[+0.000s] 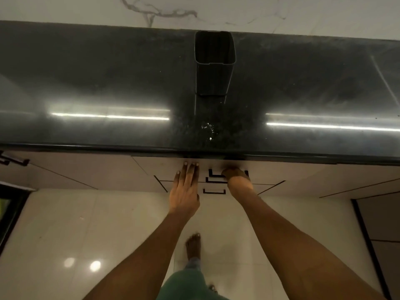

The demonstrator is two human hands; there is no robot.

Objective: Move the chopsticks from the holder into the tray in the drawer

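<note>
A dark rectangular holder (214,61) stands upright on the black countertop (108,79), near the back wall; I see no chopsticks in its open top. Below the counter edge is a stack of shut white drawers with black handles. My left hand (185,189) lies flat, fingers together, against the top drawer front (166,167) just left of the handles. My right hand (237,179) curls over the top drawer handle (214,173). The tray and the drawer's inside are hidden.
Two more drawer handles (214,191) sit below the top one. Cabinet doors run left and right under the counter. A glossy tiled floor (86,224) lies below, with my bare foot (193,245) on it. A marble wall backs the counter.
</note>
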